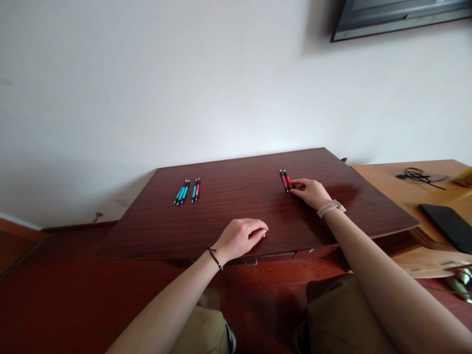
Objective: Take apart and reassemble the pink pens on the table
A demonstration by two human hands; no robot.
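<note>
On the right part of the dark wooden table (236, 196), two red-and-black pens (284, 181) lie side by side. My right hand (311, 192), with a pale watch on its wrist, reaches over to them, thumb and fingers pinched at the right-hand red pen (288, 180). The fingertips partly cover that spot. Near the front edge rests my left hand (243, 238), fingers curled together, no object showing in it. On the left lie a group of several turquoise-and-black pens (182, 192) and, beside it, a pair: one turquoise pen (193, 191) and one red pen (198, 190).
A white wall (228, 88) stands behind the table. To the right, a lighter wooden surface (383, 187) carries a black cable (420, 176) and a dark flat device (448, 226). A screen (401, 19) hangs at upper right. A metal drawer handle (251, 262) shows below the front edge.
</note>
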